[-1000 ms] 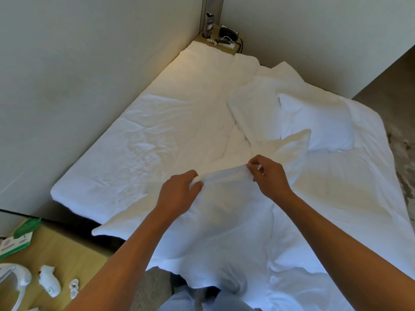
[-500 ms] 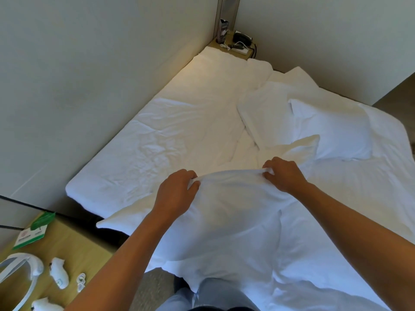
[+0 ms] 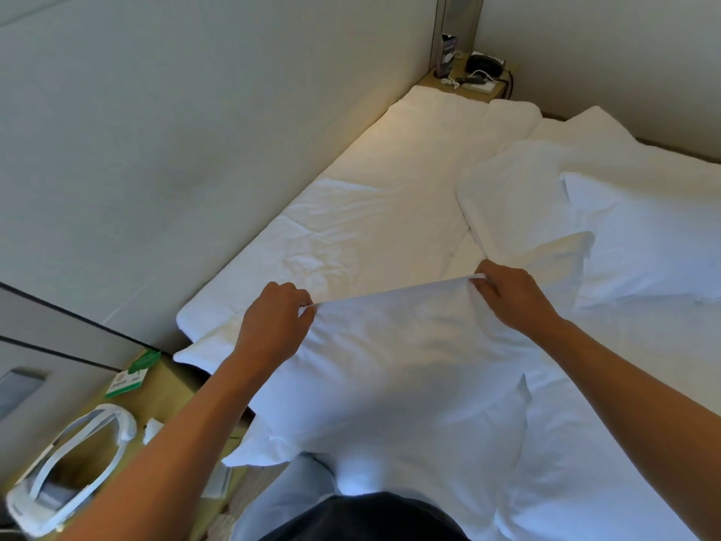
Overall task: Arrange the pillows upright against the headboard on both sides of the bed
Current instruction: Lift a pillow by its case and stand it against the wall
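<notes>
pillow (image 3: 390, 369) long axis L-R, top edge up | L hand (image 3: 275, 326) + R hand (image 3: 515, 302) fingers pinching top edge

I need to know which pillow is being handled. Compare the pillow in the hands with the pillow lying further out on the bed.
The held pillow is gripped along its top edge by the left hand and right hand; the far pillow is untouched.
The held pillow hangs partly off the bed's near edge against the person; the far pillow lies flat on the bed.
Both are white, and neither stands against the headboard.
</notes>
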Demonstrator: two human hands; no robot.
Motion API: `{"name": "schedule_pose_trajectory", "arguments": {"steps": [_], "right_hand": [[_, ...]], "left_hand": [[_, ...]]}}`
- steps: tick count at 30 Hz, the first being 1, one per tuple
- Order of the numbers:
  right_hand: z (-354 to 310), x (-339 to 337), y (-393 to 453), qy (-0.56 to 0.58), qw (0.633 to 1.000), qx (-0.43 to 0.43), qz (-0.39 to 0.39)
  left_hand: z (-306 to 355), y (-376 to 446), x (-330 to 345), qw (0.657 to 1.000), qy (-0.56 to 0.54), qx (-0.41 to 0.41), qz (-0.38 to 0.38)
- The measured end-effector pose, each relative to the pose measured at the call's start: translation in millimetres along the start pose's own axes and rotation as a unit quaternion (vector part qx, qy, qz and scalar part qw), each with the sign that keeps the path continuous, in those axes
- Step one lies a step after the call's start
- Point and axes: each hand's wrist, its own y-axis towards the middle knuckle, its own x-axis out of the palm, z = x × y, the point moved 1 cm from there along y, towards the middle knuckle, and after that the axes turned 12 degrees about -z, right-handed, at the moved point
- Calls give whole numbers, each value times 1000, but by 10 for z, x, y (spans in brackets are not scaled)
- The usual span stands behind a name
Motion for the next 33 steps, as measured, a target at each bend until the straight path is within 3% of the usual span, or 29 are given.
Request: {"name": "schedule_pose_trajectory", "arguments": {"steps": [4,12,17,27,33], "right_hand": [[74,67,41,-9,999,-33,-4],[201,265,94,79,996,-1,-30],[240,279,101,64,997,0,-34],[277,314,85,29,989,62,-128],[286,293,81,14,992,55,-115]], "left_hand": [[80,-1,-5,998,62,-18,-2],[-15,112,194,993,-62,-78,-66],[-192,142,343,988,-55,-104,-96],[-293,80,513,987,-68,-94,-108],[-340,89,566,988,-63,-82,-115]]}}
